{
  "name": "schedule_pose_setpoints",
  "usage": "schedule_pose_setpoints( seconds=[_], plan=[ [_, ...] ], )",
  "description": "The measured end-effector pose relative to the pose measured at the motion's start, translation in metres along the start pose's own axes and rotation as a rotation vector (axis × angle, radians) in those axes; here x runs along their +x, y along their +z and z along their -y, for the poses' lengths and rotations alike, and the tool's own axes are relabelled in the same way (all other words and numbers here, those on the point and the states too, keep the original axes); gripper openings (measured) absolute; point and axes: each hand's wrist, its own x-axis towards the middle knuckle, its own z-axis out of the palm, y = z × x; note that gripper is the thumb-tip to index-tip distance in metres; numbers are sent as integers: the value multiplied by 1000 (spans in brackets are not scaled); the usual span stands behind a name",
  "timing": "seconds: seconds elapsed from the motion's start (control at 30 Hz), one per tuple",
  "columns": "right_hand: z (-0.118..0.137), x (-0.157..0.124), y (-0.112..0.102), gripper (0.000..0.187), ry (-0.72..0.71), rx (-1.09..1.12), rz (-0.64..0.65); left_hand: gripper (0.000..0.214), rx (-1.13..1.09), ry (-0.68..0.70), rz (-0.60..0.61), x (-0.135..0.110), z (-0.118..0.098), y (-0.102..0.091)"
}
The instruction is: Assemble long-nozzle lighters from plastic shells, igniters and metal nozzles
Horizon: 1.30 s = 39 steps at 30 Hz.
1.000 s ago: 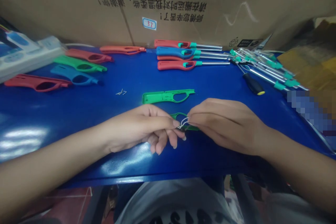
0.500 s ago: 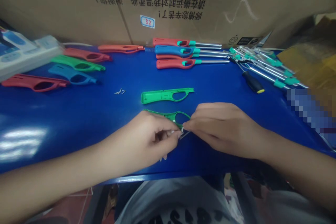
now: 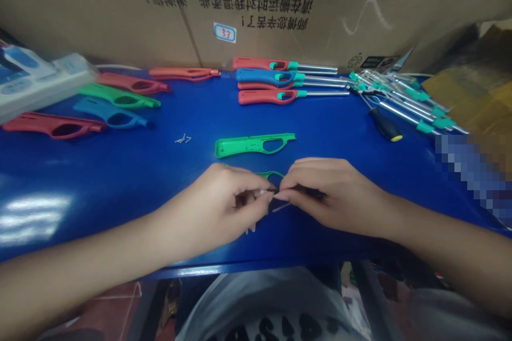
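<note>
My left hand (image 3: 224, 208) and my right hand (image 3: 328, 194) meet fingertip to fingertip over the blue table (image 3: 120, 176), near its front edge. Both pinch a small white wire part (image 3: 269, 195) between them. Most of a green lighter shell half (image 3: 272, 175) is hidden under the two hands; only its trigger loop shows. A second green shell half (image 3: 254, 145) lies flat just behind the hands, untouched.
Red, green and blue shell halves (image 3: 116, 97) lie at the left, with a white box (image 3: 36, 82) behind them. Assembled lighters (image 3: 280, 81) sit at the back centre, metal tubes (image 3: 404, 98) and a black screwdriver (image 3: 384, 125) at the right. Tiny metal pieces (image 3: 183, 139) lie loose. A cardboard box (image 3: 256, 5) walls the back.
My left hand has curled in from a flatter pose to a tight pinch. Both hands have closed over the green shell half, which showed more half a second ago.
</note>
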Motion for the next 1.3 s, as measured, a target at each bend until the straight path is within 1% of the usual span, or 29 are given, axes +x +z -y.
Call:
schedule_pose_setpoints(
  seconds=[0.1, 0.2, 0.33, 0.4, 0.47, 0.57, 0.67, 0.73, 0.87, 1.0, 1.17, 1.3],
  plan=[
    [-1, 0, 0, 21, -72, -117, -9, 21, -69, -38, -1, 0, -1, 0],
    [-3, 0, -2, 22, -131, -219, -10, 14, -170, -89, -30, 2, -2, 0],
    [-4, -1, -5, 23, -196, -355, -57, 17, -324, -184, -61, 6, -3, -1],
    [-4, -1, -5, 22, -215, -376, -92, 19, -376, -243, -44, 8, -4, -3],
    [-3, -1, -5, 20, -207, -373, -108, 23, -414, -285, 0, 11, -4, -5],
    [-1, 0, -4, 19, -125, -292, -106, 24, -459, -297, 31, 12, -3, -8],
    [0, 1, -2, 14, -44, -108, -108, 25, -450, -271, 15, 11, -3, -8],
    [0, 2, -1, 12, -25, -20, -113, 25, -424, -259, -1, 11, -4, -8],
    [2, 2, 0, 9, -3, 51, -140, 23, -454, -246, -12, 13, -4, -8],
    [5, 2, 0, 3, 70, 173, -197, 26, -543, -256, 50, 14, -2, -9],
    [7, 4, -2, 5, 193, 292, -187, 27, -581, -259, 81, 14, 0, -10],
    [7, 4, -2, 6, 193, 304, -187, 26, -575, -258, 72, 15, 0, -9]
  ],
)
